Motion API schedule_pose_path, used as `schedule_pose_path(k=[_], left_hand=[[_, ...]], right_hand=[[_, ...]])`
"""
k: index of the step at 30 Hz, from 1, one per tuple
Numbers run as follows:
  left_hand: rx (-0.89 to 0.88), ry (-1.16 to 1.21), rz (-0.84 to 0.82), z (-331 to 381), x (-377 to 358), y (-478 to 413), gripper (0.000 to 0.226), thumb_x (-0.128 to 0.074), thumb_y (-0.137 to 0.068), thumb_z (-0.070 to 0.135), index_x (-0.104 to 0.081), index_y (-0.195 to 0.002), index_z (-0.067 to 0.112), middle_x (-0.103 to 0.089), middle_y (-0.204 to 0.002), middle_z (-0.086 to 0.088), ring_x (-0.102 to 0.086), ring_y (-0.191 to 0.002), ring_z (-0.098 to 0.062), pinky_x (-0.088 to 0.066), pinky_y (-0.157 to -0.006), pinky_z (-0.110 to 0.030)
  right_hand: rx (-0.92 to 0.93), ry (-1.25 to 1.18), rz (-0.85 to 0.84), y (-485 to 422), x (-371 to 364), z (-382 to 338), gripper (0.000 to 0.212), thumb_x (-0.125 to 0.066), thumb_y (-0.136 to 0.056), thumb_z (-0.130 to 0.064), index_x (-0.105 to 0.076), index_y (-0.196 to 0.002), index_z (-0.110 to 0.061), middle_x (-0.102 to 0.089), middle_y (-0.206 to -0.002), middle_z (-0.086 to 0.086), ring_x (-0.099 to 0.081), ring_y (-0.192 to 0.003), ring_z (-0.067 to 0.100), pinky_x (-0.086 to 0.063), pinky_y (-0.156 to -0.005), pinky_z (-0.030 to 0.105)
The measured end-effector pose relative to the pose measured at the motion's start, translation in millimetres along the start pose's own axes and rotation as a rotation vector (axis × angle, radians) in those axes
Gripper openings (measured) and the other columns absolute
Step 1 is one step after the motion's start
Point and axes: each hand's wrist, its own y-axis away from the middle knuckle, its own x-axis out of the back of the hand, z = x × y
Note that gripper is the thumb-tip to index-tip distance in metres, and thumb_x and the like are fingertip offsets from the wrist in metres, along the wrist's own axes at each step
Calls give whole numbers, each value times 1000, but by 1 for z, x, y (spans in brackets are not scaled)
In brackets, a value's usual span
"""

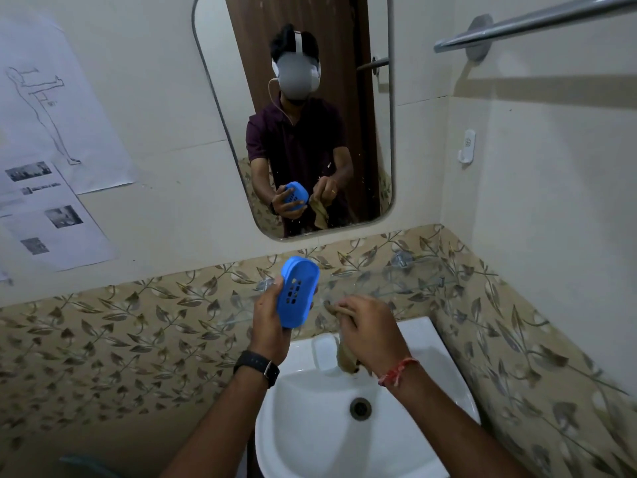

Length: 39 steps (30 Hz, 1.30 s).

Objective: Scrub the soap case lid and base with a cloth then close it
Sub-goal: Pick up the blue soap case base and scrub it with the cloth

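My left hand (267,317) grips a blue soap case (298,291), held upright above the sink with its slotted underside facing me. I cannot tell whether the lid and base are joined. My right hand (370,331) is closed on a crumpled tan cloth (344,353) that hangs down over the back of the basin. The two hands are a short gap apart, and the cloth does not touch the case.
A white sink (310,426) with its drain (360,408) lies below my hands. A glass shelf (406,281) runs along the leaf-patterned tiles behind. A mirror (300,115) hangs above, a towel bar (534,24) at upper right, papers (51,132) on the left wall.
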Motion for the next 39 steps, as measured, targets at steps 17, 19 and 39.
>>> schedule_pose_path(k=[17, 19, 39], left_hand=[[-35, -29, 9, 5, -8, 6, 42, -57, -94, 43, -74, -113, 11, -63, -127, -37, -65, -103, -44, -53, -83, -46], [-13, 8, -11, 10, -5, 3, 42, -57, -94, 44, -74, -116, 12, -62, -131, -35, -64, -107, -42, -55, -85, -46], [175, 180, -102, -5, 0, 5, 57, -51, -98, 53, -68, -131, 10, -69, -129, -25, -72, -112, -36, -63, -85, -42]], right_hand=[[-127, 422, -729, 19, -23, 33, 25, -67, -89, -30, -73, -106, -13, -69, -114, 13, -65, -105, 25, -53, -94, 31], [-139, 330, -582, 19, -20, 37, 17, -64, -89, -26, -74, -94, -12, -72, -103, 11, -68, -97, 24, -54, -85, 28], [215, -2, -56, 7, -24, -10, 25, -56, -91, -18, -72, -109, -21, -68, -93, 1, -64, -81, 12, -55, -74, 24]])
